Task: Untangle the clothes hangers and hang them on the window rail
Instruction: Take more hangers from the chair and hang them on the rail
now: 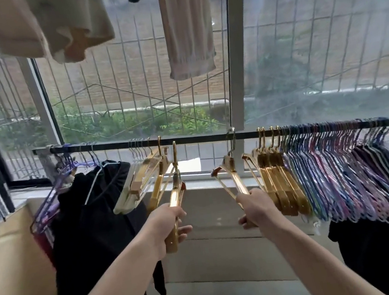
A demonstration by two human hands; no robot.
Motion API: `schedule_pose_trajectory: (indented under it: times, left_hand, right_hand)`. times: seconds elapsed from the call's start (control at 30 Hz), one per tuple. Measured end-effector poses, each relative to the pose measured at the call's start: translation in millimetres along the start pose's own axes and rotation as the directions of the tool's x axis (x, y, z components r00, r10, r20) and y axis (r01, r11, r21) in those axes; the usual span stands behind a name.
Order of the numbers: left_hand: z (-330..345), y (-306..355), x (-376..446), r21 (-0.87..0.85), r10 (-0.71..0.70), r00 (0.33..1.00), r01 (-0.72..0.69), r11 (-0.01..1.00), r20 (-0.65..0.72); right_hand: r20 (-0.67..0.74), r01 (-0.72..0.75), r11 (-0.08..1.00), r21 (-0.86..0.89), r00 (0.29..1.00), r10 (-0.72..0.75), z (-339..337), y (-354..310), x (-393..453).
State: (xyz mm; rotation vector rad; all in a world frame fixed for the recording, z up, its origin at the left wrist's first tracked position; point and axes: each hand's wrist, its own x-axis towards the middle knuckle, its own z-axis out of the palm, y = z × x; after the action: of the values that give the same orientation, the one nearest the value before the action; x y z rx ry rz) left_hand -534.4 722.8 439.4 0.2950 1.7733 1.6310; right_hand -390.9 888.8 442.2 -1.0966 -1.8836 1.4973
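A dark window rail [199,138] runs across the window at waist height. My left hand [167,225] grips the lower end of a gold hanger [177,191] whose hook stands just in front of the rail, free of it. My right hand [253,207] holds the lower arm of another gold hanger [233,174]; its silver hook sits on the rail beside the window post. Several more gold hangers [280,185] hang right of it, then a dense row of coloured wire hangers [355,170]. More gold and clear hangers [143,176] hang left of my left hand.
A black garment [94,224] hangs on the rail at the left with purple wire hangers [54,198] beside it. Another dark garment [386,241] hangs low at the right. Beige laundry [188,29] hangs overhead. A cream-coloured surface [8,266] fills the left foreground.
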Motion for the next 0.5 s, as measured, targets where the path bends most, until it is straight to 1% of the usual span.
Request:
schedule_pose_trajectory:
  times: [0.17,0.3,0.4,0.5]
  left_hand:
    - [-16,13,27,-0.011,-0.023,0.998,0.023,1.0,0.058]
    - [-22,20,41,0.007,-0.019,0.995,0.019,1.0,0.098]
    - [-22,22,46,0.02,-0.026,0.99,0.023,1.0,0.135]
    - [-20,25,54,0.048,-0.035,0.986,0.027,0.998,0.163]
  right_hand:
    - [-0.098,-0.022,0.999,0.025,0.995,0.025,5,-28,52]
    - [-0.164,-0.081,0.997,-0.01,0.983,0.078,10,-15,75]
    - [-0.214,-0.116,0.993,-0.004,0.97,0.112,12,-2,88]
    - [-0.24,-0.135,0.99,-0.028,0.963,0.125,7,-3,96]
